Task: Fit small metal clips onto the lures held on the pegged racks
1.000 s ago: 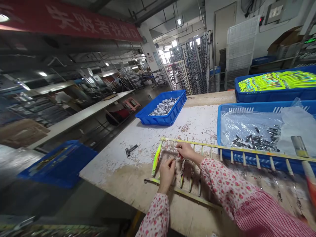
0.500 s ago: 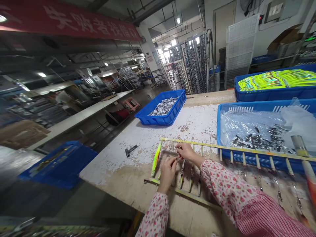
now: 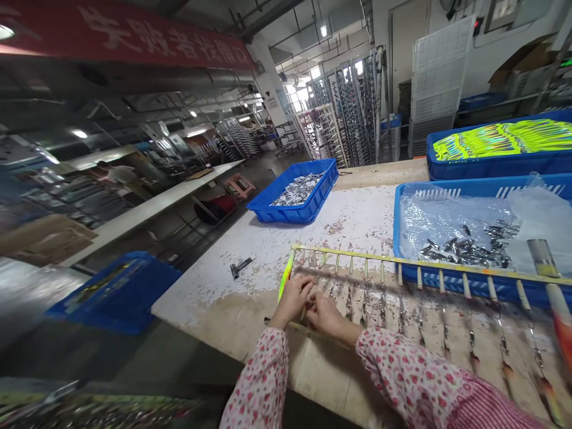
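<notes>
A long rack with a yellow bar [image 3: 379,258] and short pegs lies across the table. Small metal pieces [image 3: 349,301] hang in a row below the pegs, some of them joined to painted tips lower down. Near the rack's left end, my left hand [image 3: 294,297] is closed in a pinch, partly covering the yellow-green and orange end piece [image 3: 286,275]. Beside it my right hand [image 3: 327,314] is also closed, fingertips almost meeting the left ones. Whatever lies between the fingers is hidden.
A blue tray of small silvery pieces [image 3: 328,185] stands at the back. To the right are a blue crate with plastic film and dark metal pieces [image 3: 397,229] and a tray of bright yellow lures [image 3: 447,171]. A dark metal tool [image 3: 241,267] lies left of the rack.
Both hands have moved down from near the upper bar towards the lower bar. My left hand has also shifted a little left, now covering part of the coloured end piece.
</notes>
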A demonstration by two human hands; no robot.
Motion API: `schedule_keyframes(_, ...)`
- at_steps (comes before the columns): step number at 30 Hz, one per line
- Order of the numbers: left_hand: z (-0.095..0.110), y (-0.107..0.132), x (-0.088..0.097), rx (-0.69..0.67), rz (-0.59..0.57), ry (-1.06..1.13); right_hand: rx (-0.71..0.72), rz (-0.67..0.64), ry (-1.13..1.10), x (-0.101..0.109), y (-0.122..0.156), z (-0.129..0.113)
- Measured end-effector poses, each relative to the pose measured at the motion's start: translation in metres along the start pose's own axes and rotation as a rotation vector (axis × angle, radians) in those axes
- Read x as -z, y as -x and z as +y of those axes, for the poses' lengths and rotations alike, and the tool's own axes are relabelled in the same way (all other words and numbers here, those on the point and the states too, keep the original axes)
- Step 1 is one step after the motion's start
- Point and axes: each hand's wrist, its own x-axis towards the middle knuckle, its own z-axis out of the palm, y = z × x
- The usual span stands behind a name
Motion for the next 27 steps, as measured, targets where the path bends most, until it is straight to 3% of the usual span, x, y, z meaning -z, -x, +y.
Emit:
schedule_keyframes(9,0.008,0.003,0.009,-0.022,-0.097,0.053,0.014,0.105,-0.015,-0.008,0.004,0.009)
schedule_keyframes(19,0.010,0.010,0.013,-0.107,-0.186,0.081,-0.071,0.016,-0.234,-0.007,0.005,0.012)
schedule_keyframes(24,0.010,0.007,0.009,-0.080,-0.126,0.051,0.002,0.000,-0.261,-0.003,0.008,0.012)
schedule_keyframes(27,0.014,0.007,0.009,-0.074,-0.125,0.051,-0.037,-0.014,-0.317,-0.002,0.008,0.012)
